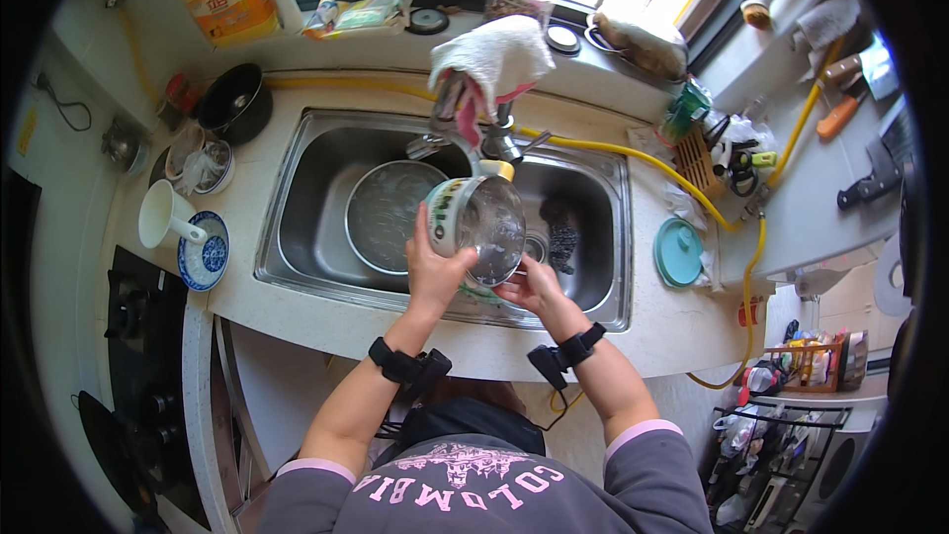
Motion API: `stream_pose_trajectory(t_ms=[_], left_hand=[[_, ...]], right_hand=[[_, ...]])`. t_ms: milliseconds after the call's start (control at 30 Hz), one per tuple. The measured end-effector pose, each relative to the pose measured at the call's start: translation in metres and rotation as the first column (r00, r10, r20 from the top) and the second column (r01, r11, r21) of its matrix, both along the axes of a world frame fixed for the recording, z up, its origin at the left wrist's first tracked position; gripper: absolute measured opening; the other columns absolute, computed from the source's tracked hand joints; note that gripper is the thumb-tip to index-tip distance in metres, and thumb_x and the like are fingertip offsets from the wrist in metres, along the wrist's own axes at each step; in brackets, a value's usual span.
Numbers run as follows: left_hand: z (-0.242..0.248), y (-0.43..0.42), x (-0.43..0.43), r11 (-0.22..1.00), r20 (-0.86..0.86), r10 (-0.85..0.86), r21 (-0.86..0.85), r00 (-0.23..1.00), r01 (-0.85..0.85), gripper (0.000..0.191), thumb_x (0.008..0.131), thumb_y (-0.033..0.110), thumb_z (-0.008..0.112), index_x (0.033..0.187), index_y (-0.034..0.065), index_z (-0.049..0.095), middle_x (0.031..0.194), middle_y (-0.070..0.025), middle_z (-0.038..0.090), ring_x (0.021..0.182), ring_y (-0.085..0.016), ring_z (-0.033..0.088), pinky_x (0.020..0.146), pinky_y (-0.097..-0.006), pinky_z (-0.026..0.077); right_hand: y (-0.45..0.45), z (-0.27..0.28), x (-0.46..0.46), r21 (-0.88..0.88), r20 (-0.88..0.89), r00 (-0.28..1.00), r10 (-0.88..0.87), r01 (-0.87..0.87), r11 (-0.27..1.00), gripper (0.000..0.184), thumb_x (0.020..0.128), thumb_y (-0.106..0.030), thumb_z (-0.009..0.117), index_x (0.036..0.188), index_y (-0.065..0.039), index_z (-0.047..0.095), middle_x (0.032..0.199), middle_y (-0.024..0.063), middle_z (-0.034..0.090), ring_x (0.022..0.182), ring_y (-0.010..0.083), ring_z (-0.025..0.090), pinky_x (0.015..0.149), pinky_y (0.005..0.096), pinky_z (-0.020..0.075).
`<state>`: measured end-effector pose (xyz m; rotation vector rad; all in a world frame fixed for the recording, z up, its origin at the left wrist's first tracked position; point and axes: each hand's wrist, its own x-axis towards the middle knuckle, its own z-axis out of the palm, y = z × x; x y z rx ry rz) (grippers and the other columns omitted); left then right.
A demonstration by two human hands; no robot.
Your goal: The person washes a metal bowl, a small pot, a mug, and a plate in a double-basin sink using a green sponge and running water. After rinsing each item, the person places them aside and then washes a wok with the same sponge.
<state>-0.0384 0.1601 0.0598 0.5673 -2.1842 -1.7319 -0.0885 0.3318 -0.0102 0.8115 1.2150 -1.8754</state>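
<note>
Over the divider of the steel double sink, both hands hold a light-coloured pot or large mug with writing on its side, its shiny metal surface turned to the right. My left hand grips its left side, thumb on the near rim. My right hand has its fingertips at the lower right rim. A round metal basin lies in the left bowl, partly behind the pot. A dark mesh scrubber rests in the right bowl. Above the pot stands the faucet, beside a white and pink cloth.
On the left counter are a black pot, a white ladle-like vessel and a blue-patterned bowl. A turquoise lid lies at right. A yellow hose runs behind the sink; knives hang on the right wall.
</note>
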Motion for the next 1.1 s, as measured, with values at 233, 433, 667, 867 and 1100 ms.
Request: stream_pose_trajectory(t_ms=[233,433,667,867,1100], left_hand=[[0.026,0.06,-0.002,0.76,-0.171,-0.232,-0.646,0.958,0.069,0.095,0.051,0.016,0.073,0.135,0.0213,0.029,0.116,-0.0214,0.036,0.103,-0.039,0.045,0.082,-0.0412,0.045],[0.033,0.066,-0.008,0.507,-0.253,-0.43,-0.862,0.866,0.0,0.09,0.049,0.014,0.076,0.13,0.0234,0.038,0.117,-0.0201,0.036,0.108,-0.039,0.042,0.085,-0.0418,0.045],[0.029,0.061,-0.007,0.421,-0.243,-0.486,-0.907,0.84,-0.019,0.079,0.053,0.019,0.076,0.124,0.032,0.046,0.117,-0.0184,0.037,0.111,-0.038,0.041,0.086,-0.0414,0.045],[0.029,0.044,0.002,0.375,-0.123,-0.623,-0.913,0.772,0.158,0.086,0.05,0.016,0.075,0.126,0.035,0.041,0.117,-0.0172,0.035,0.111,-0.037,0.042,0.088,-0.0412,0.045],[0.017,0.031,0.002,0.367,-0.137,-0.703,-0.911,0.698,0.191,0.076,0.057,0.003,0.066,0.122,0.0352,0.042,0.126,-0.0175,0.034,0.115,-0.037,0.042,0.087,-0.0395,0.046]], right_hand=[[0.011,0.008,-0.04,-0.48,-0.095,0.983,-0.158,0.094,0.872,0.043,0.092,-0.032,0.03,0.119,-0.004,0.046,0.116,0.0155,0.052,0.103,0.0329,0.053,0.088,0.0521,0.0411],[0.037,0.012,-0.065,-0.402,-0.193,0.942,-0.276,0.18,0.898,0.04,0.09,-0.031,0.034,0.115,-0.005,0.051,0.108,0.0145,0.058,0.093,0.0287,0.058,0.08,0.0416,0.0473],[0.071,0.025,-0.069,-0.276,-0.519,0.834,-0.189,0.046,0.96,0.031,0.086,-0.006,0.043,0.117,-0.005,0.048,0.096,0.0088,0.059,0.079,0.0163,0.059,0.068,0.0287,0.0491],[0.123,0.068,-0.065,0.125,-0.614,0.715,0.335,-0.331,0.935,0.026,0.067,-0.012,0.063,0.092,-0.007,0.055,0.083,0.0021,0.058,0.062,0.0056,0.046,0.053,0.0162,0.034],[0.143,0.092,-0.045,0.055,-0.452,0.779,0.435,-0.462,0.885,0.02,0.072,-0.015,0.072,0.075,-0.005,0.055,0.077,0.0066,0.059,0.052,0.0106,0.055,0.046,0.0204,0.0487]])
